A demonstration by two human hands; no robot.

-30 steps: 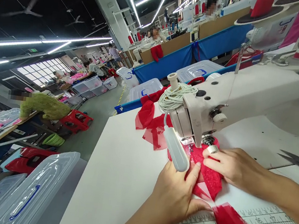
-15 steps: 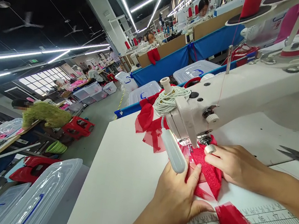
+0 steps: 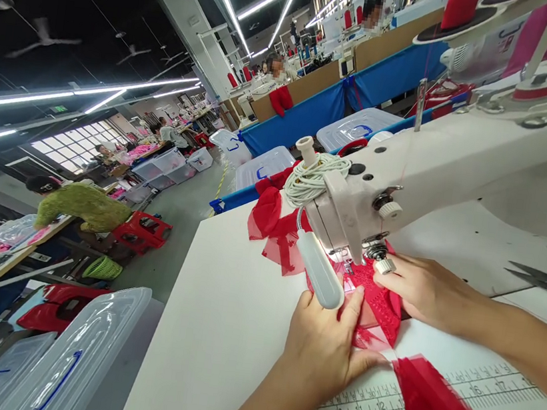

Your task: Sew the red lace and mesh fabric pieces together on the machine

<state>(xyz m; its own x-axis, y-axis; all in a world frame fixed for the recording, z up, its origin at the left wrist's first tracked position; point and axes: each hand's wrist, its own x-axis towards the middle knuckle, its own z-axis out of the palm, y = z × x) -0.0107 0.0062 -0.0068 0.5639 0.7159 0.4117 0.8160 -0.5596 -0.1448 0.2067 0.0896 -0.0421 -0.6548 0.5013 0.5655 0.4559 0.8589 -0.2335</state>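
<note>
Both hands press flat on red lace fabric [image 3: 380, 310] under the sewing machine [image 3: 434, 166]. The left hand [image 3: 323, 346] lies nearer than the machine's needle; the right hand [image 3: 420, 292] sits beside it, fabric trailing toward the person.

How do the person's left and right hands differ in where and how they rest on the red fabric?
The left hand lies nearer the camera, fingers spread, in front of the sewing machine; the right hand sits farther back beside the presser foot. The left covers sheer red fabric by the printed ruler; the right presses its lace part. Both lie palm down on it.
</note>
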